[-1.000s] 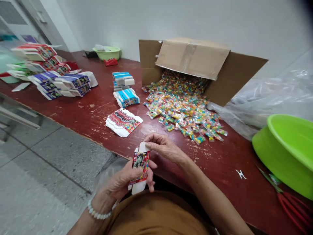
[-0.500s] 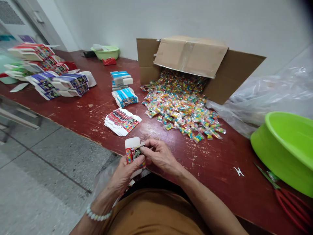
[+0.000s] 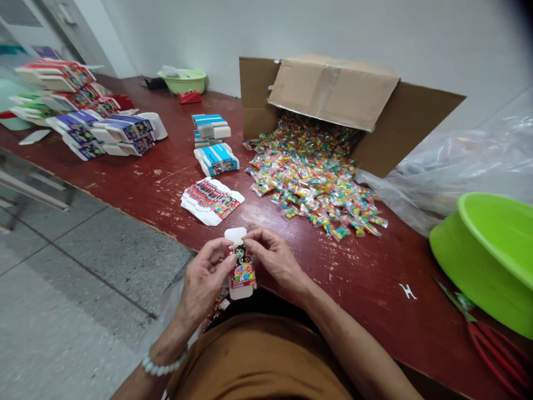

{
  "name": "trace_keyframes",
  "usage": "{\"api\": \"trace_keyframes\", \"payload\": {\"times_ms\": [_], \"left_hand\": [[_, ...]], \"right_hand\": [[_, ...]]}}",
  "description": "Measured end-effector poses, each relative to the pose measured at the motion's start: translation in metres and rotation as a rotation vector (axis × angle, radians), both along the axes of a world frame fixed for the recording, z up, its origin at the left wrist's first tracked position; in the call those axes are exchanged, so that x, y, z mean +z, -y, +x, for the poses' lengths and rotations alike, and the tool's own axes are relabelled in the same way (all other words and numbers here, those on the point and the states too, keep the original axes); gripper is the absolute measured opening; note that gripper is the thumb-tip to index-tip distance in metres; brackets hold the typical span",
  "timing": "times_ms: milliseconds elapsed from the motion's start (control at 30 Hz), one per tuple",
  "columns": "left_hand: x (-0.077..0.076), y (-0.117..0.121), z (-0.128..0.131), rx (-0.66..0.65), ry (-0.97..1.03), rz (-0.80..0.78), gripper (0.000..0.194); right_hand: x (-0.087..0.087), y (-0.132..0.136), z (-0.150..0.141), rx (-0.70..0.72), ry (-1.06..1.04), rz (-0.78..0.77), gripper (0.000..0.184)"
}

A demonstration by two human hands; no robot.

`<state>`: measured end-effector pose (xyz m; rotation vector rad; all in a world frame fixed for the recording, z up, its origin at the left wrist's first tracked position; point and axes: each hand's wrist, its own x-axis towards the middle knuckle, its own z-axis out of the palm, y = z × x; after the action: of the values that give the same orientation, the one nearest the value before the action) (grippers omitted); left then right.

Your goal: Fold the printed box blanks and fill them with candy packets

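Between both hands, over the table's front edge, is a small red printed candy box (image 3: 242, 273) with its white end flaps sticking out at top and bottom. My left hand (image 3: 207, 275) pinches the box's left side, thumb across the printed front. At the upper right corner, my right hand (image 3: 272, 255) grips the box between thumb and fingertips. Just beyond lies a fanned stack of flat red cartons (image 3: 212, 201). Farther back, a heap of small clear candy packets (image 3: 310, 186) spills from a tipped cardboard box (image 3: 333, 91).
Banded blue cartons (image 3: 217, 159) stand behind the red stack. Purple cartons (image 3: 122, 133) and red cartons (image 3: 56, 75) are piled at the far left. To the right are a green basin (image 3: 470, 250), red-handled scissors (image 3: 491, 344) and crumpled clear plastic (image 3: 462, 172).
The box has turned in my left hand and now stands upright, its front facing me. My right hand has shifted its hold around the box's top flaps.
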<state>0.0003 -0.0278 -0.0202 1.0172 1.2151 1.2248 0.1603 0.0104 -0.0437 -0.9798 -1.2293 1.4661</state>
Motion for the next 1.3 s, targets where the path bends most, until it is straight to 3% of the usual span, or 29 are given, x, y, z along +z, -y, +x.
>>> {"api": "trace_keyframes", "payload": {"times_ms": [133, 200, 300, 400, 467, 567, 633, 800, 1033, 1167, 1300], "left_hand": [[-0.007, -0.009, -0.010, -0.041, -0.018, 0.029, 0.023], [-0.009, -0.013, -0.012, -0.044, -0.042, 0.069, 0.021], [-0.007, -0.016, -0.014, -0.041, 0.031, 0.094, 0.026], [-0.001, -0.018, -0.015, -0.019, 0.182, 0.007, 0.047], [0.001, -0.017, -0.016, -0.112, 0.261, -0.124, 0.051], [-0.003, -0.016, -0.016, -0.261, 0.319, -0.290, 0.055], [-0.008, -0.016, -0.016, -0.250, 0.321, -0.309, 0.059], [-0.020, -0.016, -0.016, -0.235, 0.249, -0.236, 0.068], [-0.023, -0.015, -0.017, -0.246, 0.119, -0.219, 0.076], [-0.023, -0.015, -0.016, -0.228, 0.063, -0.215, 0.077], [-0.021, -0.013, -0.010, -0.199, 0.088, -0.245, 0.082]], "right_hand": [[0.001, -0.010, 0.006, 0.089, -0.061, -0.184, 0.031], [0.005, -0.015, 0.007, 0.105, -0.104, -0.203, 0.037], [0.013, -0.019, 0.004, 0.161, -0.037, -0.082, 0.034], [0.020, -0.017, -0.001, 0.103, 0.026, 0.112, 0.022], [0.021, -0.013, -0.005, 0.042, 0.057, 0.202, 0.019], [0.019, -0.010, -0.007, 0.074, 0.186, 0.252, 0.021], [0.017, -0.011, -0.008, 0.139, 0.184, 0.177, 0.027], [0.016, -0.019, -0.008, 0.273, -0.043, -0.117, 0.037], [0.013, -0.020, -0.007, 0.245, -0.101, -0.224, 0.032], [0.013, -0.019, -0.004, 0.256, -0.086, -0.068, 0.025], [0.021, -0.016, 0.004, 0.306, 0.137, 0.303, 0.017]]}}
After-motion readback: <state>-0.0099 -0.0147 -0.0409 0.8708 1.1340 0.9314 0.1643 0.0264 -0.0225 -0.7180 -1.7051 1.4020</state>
